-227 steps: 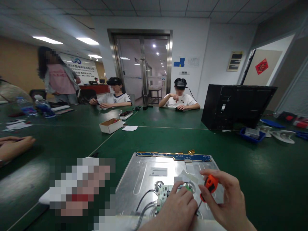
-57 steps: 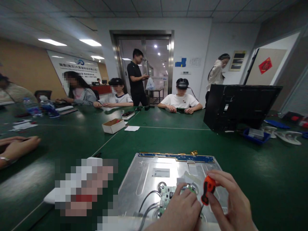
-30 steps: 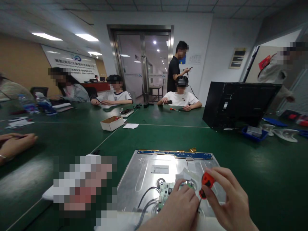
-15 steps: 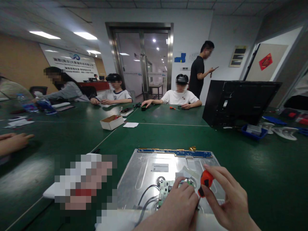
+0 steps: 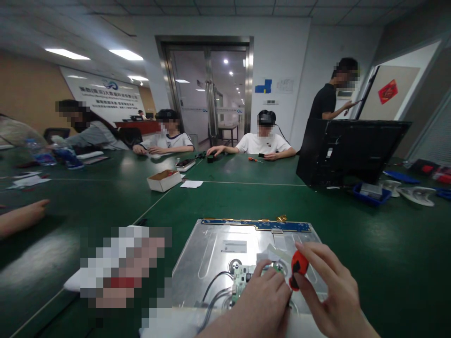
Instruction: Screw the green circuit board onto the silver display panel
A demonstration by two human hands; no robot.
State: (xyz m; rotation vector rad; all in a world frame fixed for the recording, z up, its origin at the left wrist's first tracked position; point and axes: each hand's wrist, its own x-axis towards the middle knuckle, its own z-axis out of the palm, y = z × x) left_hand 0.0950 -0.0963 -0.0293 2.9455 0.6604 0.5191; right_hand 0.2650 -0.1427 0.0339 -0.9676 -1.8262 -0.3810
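My right hand (image 5: 336, 284) pinches the red-and-black handle of a screwdriver (image 5: 299, 264) between thumb and fingers. The handle stands nearly upright, its lower end beside my left hand (image 5: 262, 295). That left hand is bent over a green circuit board (image 5: 243, 278), with its fingertips curled down and hidden, so what they hold cannot be made out. Beneath both hands lies a silver metal display panel (image 5: 207, 249) with a blue circuit strip (image 5: 259, 225) along its far edge. Dark cables (image 5: 213, 300) run from the board's left side. The screwdriver's tip is hidden.
A blurred-out white and reddish object (image 5: 123, 267) lies left of the panel. Further off are a small open box (image 5: 164, 180), a black monitor (image 5: 352, 150) and a blue tray (image 5: 372, 193). A co-worker's hand (image 5: 26, 218) rests at the left; others sit across the green table.
The screwdriver handle has turned and shifted slightly left with my right hand. My left hand stays over the board. A standing person has moved right, behind the monitor.
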